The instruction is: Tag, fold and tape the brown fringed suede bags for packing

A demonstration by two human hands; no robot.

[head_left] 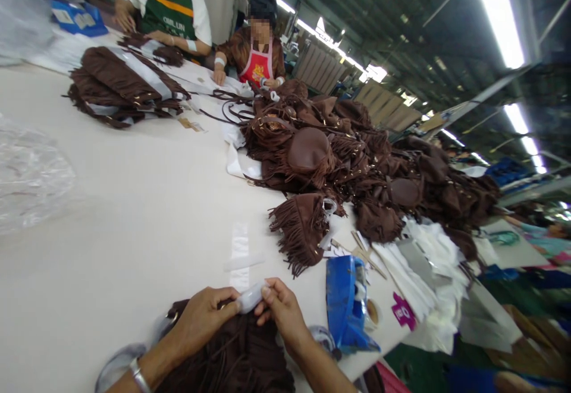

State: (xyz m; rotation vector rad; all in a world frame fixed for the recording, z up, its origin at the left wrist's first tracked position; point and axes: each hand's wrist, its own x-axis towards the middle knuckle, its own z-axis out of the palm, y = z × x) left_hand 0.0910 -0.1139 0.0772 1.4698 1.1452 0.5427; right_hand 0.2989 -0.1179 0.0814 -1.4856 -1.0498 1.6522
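A dark brown fringed bag (227,357) lies at the table's near edge, below both hands. Over its top, my left hand (209,313) pinches one end of a small whitish translucent wrap (251,298). The fingers of my right hand (281,313) close on the wrap's other end. Just beyond the hands, a clear strip (244,262) lies on the white tabletop (134,203). What the wrap covers cannot be made out.
A blue tape dispenser (345,304) stands right of my hands. A single fringed bag (301,232) lies ahead, before a large brown bag pile (357,155). Stacked bags (125,84) and clear plastic (31,173) are left. Two people (178,18) work across the table. White sheets (428,274) lie right.
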